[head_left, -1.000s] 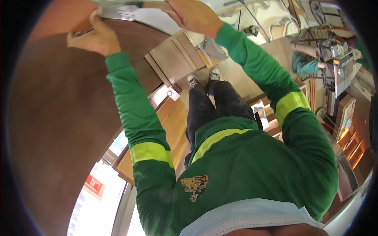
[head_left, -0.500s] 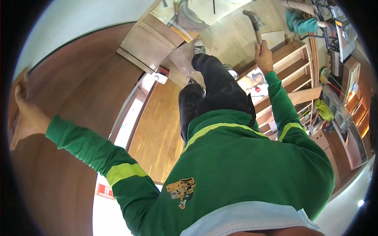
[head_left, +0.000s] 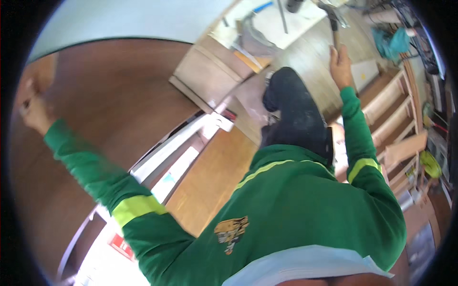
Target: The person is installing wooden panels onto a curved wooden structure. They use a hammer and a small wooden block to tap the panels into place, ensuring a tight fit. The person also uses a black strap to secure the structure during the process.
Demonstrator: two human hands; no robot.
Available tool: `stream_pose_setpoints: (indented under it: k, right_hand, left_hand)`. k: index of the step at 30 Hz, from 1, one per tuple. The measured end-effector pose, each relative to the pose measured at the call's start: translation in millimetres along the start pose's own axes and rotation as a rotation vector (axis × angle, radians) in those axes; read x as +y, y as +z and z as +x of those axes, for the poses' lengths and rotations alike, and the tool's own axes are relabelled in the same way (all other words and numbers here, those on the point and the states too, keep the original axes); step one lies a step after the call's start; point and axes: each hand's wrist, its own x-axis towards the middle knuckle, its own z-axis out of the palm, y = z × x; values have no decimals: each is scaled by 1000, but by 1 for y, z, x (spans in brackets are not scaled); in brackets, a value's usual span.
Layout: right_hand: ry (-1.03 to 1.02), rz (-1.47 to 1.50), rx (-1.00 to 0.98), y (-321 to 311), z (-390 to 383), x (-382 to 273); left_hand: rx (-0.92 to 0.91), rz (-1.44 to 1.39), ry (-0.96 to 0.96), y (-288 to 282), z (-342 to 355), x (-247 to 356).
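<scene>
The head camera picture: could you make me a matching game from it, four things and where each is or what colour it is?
1. Hammer
2. Left hand
3. Mask
4. Top

A. Pale blue, near the bottom edge
B. Green, with yellow bands
C. Held in the right hand
D. Far left of the picture

Pairs: 1-C, 2-D, 3-A, 4-B

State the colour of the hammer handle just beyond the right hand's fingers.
Light tan; the hammer handle shows best in the head view.
</scene>
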Motion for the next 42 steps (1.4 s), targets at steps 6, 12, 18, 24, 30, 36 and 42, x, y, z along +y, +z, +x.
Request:
stream_pose_setpoints:
  k: [6, 12, 18, 24, 30, 36, 42]
  right_hand:
    - [182, 319, -15, 14, -102, 2]
    - [275, 335, -104, 16, -143, 27]
    - [153, 445, -518, -6, -107, -6]
    - [-5, 617, -771, 60, -92, -35]
    - [349, 608, -884, 59, -39, -3]
    - [626, 389, -725, 22, -16, 77]
    - [716, 316, -626, 53, -36, 89]
  left_hand:
    - [-97, -307, -335, -13, -281, 71]
    - [-609, -260, -1156, -46, -595, 65]
    - [-426, -808, -1310, -21, -665, 143]
    - [-915, -849, -1010, 101, -628, 199]
    - [-1360, -1067, -1101, 196, -642, 249]
    - [-1388, -7, -320, 318, -766, 114]
    - [-1451, -1, -315, 428, -867, -23]
